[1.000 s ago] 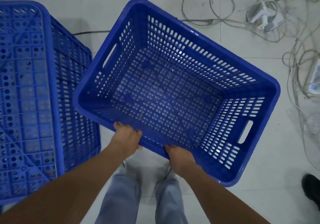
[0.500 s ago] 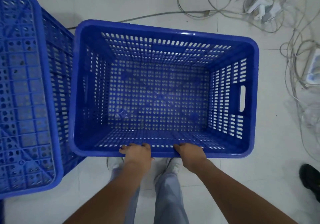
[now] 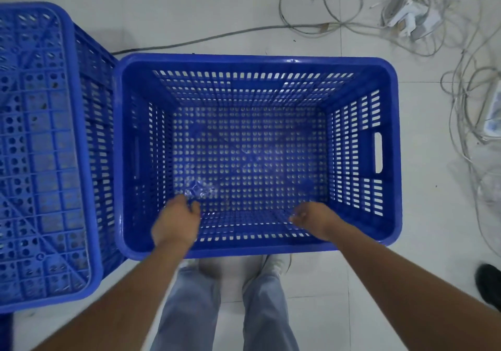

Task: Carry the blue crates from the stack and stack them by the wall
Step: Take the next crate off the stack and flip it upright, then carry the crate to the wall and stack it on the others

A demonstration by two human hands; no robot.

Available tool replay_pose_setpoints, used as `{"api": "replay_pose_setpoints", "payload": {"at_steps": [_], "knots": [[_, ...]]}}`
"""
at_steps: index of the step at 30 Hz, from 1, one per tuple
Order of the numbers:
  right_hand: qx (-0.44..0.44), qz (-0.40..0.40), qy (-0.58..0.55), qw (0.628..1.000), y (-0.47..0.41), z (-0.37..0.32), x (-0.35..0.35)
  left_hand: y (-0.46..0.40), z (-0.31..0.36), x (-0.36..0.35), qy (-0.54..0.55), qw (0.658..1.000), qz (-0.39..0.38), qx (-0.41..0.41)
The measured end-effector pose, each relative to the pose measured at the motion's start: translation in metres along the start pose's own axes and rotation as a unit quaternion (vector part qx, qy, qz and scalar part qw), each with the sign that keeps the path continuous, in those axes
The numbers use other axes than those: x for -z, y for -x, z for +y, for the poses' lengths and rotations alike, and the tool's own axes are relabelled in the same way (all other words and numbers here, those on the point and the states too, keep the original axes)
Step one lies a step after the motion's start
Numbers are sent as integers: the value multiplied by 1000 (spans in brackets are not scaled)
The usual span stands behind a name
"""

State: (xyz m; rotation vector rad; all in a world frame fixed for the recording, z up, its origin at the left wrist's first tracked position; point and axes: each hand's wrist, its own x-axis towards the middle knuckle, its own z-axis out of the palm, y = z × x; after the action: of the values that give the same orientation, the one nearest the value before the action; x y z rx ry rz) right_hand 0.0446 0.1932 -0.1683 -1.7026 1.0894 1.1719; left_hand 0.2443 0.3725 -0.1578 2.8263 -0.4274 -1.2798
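Note:
An open-topped blue perforated crate (image 3: pixel 257 60) sits squarely on the white tiled floor in front of me, mouth up and empty. To its left stands another blue crate (image 3: pixel 40 147), turned bottom up and taller in view, touching the first crate's left side. My left hand (image 3: pixel 176 223) hovers above the near-left part of the open crate with fingers loosely curled and holding nothing. My right hand (image 3: pixel 314 220) hovers over the near-right part, also off the rim, fingers apart.
Tangled white cables (image 3: pixel 461 84) and white power adapters (image 3: pixel 409 17) lie on the floor at the back right. A grey cable (image 3: pixel 217 37) runs behind the crate. My legs and shoes are just below the crate's near rim. A black shoe (image 3: pixel 489 285) shows at the right edge.
The crate swung from a tilted angle to square beside the upturned crate and went down to the floor. Both hands let go of its near rim and lifted off.

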Motion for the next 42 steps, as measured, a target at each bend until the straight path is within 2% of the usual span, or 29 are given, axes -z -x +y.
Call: {"api": "replay_pose_setpoints", "payload": {"at_steps": [3, 5, 11, 18, 20, 23, 30, 34, 42], "knots": [[-20, 99, -57, 993, -6, 18, 35, -34, -16, 40, 33, 992, 123, -1], [-43, 164, -83, 982, -6, 30, 55, -51, -22, 66, 51, 985, 163, 16], [-108, 289, -117, 944, 4, 68, 90, -77, -31, 95, 133, 983, 81, 99], [-181, 381, -140, 896, 3, 96, 108, -84, -24, 87, 213, 964, 76, 137], [-192, 380, -166, 890, -1, 103, 112, -89, -23, 86, 239, 959, 69, 135], [-176, 328, -254, 893, -7, 105, 112, -94, -22, 88, 309, 938, 50, 148], [-153, 257, -437, 848, -8, 108, 122, -105, -38, 94, 402, 895, 16, 192], [-172, 193, -445, 857, 7, 106, 122, -81, -27, 100, 406, 891, -14, 202], [-192, 188, -434, 860, 72, 110, 128, -41, -20, 142, 347, 915, -32, 205]]}}
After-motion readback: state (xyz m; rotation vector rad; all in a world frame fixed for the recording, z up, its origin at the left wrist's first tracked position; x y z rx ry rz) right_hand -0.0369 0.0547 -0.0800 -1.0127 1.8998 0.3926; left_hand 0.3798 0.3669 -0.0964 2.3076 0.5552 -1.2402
